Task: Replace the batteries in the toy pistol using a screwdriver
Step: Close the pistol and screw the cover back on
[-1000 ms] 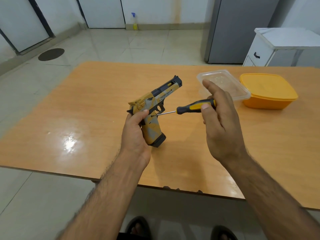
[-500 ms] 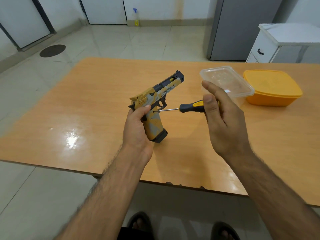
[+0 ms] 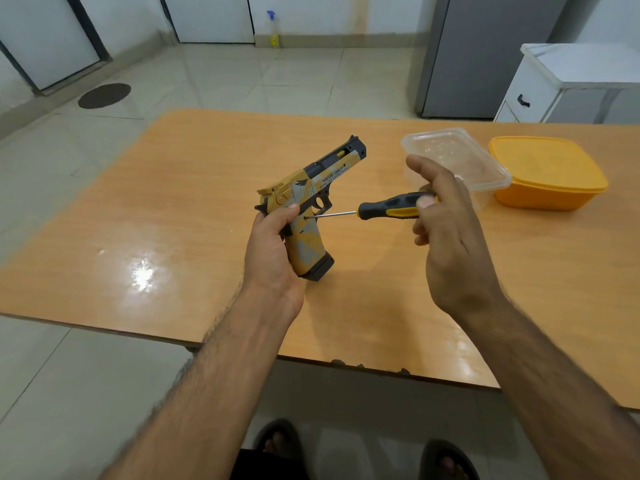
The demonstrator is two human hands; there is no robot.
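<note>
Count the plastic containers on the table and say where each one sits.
2. A clear container sits at the far right of the table; an orange lidded container sits just right of it, close beside.

Counter [image 3: 194, 216]: wood-look laminate, orange-tan, smooth, glossy with a bright glare patch; near edge chipped. Toy pistol [image 3: 308, 206]: matt plastic, yellow and grey with worn-looking paint, dark slide. Screwdriver [image 3: 381, 210]: thin bright metal shaft, black-and-yellow plastic handle. Clear container [image 3: 460, 157]: transparent plastic. Orange container [image 3: 550, 174]: opaque plastic, finely textured lid. Floor [image 3: 69, 393]: glossy pale tile.
</note>
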